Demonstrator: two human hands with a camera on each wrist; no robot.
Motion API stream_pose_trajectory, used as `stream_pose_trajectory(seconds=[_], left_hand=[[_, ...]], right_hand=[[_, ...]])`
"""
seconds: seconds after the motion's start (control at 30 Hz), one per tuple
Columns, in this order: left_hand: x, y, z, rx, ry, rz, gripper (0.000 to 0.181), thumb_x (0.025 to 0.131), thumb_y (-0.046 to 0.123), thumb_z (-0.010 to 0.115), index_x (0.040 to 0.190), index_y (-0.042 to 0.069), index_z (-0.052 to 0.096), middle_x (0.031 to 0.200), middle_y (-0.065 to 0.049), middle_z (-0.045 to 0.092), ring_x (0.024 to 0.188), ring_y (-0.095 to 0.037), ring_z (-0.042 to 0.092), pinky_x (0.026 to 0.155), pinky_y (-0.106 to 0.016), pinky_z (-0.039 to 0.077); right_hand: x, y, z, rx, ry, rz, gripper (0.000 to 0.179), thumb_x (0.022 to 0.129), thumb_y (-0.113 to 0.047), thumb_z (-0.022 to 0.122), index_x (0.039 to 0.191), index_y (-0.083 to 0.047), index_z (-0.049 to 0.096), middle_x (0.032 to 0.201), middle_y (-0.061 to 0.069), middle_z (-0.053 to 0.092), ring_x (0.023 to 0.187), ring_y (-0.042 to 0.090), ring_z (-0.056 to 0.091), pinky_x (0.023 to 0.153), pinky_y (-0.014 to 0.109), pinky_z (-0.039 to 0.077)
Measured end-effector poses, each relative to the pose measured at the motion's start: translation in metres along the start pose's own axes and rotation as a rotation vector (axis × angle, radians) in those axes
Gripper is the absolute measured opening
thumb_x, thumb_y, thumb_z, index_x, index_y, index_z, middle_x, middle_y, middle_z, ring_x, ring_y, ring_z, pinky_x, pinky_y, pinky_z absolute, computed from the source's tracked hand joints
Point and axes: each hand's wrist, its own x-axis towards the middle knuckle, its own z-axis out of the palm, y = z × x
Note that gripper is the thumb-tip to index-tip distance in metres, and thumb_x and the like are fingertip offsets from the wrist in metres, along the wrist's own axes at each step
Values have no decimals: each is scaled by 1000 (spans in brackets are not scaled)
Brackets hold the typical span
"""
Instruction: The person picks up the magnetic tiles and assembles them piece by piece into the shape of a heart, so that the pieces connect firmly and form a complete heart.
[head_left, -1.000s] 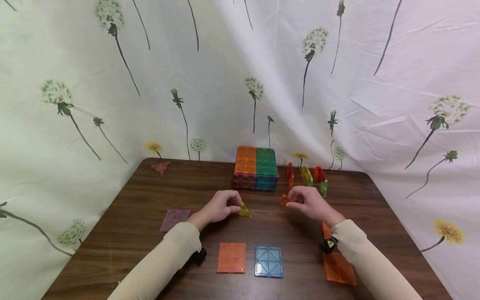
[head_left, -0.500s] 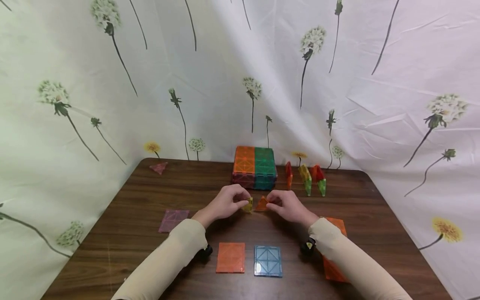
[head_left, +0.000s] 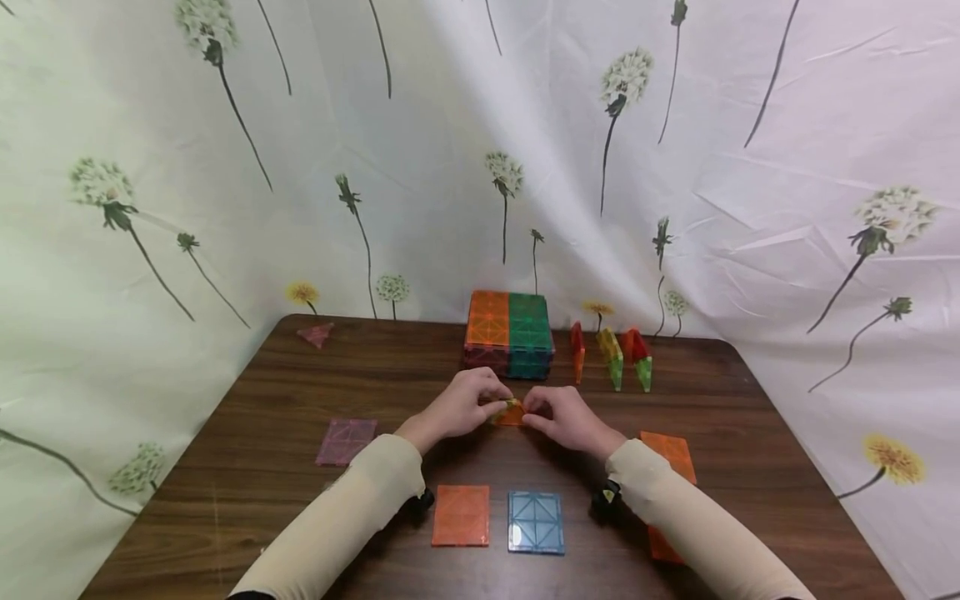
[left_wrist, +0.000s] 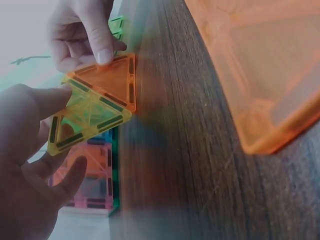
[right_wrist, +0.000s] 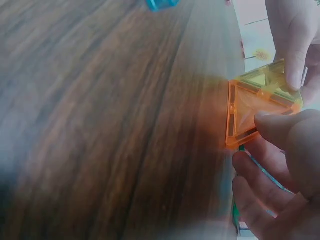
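My left hand pinches a yellow triangular magnetic tile between thumb and fingers. Opposite it, my right hand holds an orange triangular magnetic tile, thumb on its face. Both tiles stand tilted over the middle of the table, meeting along one edge in the left wrist view. In the head view the fingers cover much of them. Nearer the body lie a red-orange square tile and a blue square tile, flat and side by side.
A block of orange and green tiles stands behind the hands. Upright red, yellow-green and red-green tiles stand to its right. A purple square and pink triangle lie left; orange tiles lie partly under the right sleeve.
My right hand has moved left with the orange triangle up to the yellow one. My left hand has shifted slightly right, and the two tiles, apart before, now meet.
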Motion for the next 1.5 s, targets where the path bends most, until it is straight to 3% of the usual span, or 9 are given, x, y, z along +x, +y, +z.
stream_pose_trajectory(seconds=[0.37,0.53,0.63,0.87,1.1,1.3,1.5], left_hand=[[1,-2,-4,-9,-34,-13,16,99,17,75,113,11,80,105,0,71,98,-15,66,88,-35,57],[-6,-12,-17,-54,39,-31,19,100,18,75,117,9,76,109,-3,72,99,-16,69,90,-39,58],[-11,-23,-32,-25,99,-45,16,99,16,75,113,9,77,106,-4,72,97,-18,68,88,-42,58],[-28,-65,-76,81,221,-131,10,96,12,77,104,6,79,99,-6,74,92,-23,69,83,-48,58],[-61,-118,-119,131,348,-319,13,98,10,75,108,2,76,102,-14,77,96,-33,72,89,-53,55],[-90,-153,-140,157,447,-444,20,100,10,70,115,-2,72,114,-25,74,108,-44,68,97,-60,48],[-105,-181,-153,147,495,-557,30,104,12,63,128,-6,66,122,-31,69,115,-48,62,101,-62,44]], right_hand=[[-2,2,-6,11,-24,10,7,95,-17,81,98,-19,75,94,-8,76,86,5,69,84,33,60],[-2,3,-5,6,-22,0,7,95,-17,81,96,-19,74,92,-8,75,84,4,68,82,33,60],[-2,3,-6,0,-22,-11,6,96,-18,80,96,-18,74,92,-8,75,84,4,68,80,32,60],[-2,3,-8,-4,-25,-11,7,96,-19,79,95,-13,76,90,-8,75,82,5,69,78,32,60],[-3,0,-6,0,-35,-10,6,97,-16,79,93,-18,75,89,-9,75,82,3,68,79,31,60],[-3,-2,-4,-1,-39,-10,8,97,-14,78,92,-19,74,88,-10,74,81,3,68,78,32,60],[0,1,-3,-27,-16,-17,10,96,-14,79,91,-20,73,87,-9,74,81,3,68,78,31,60]])
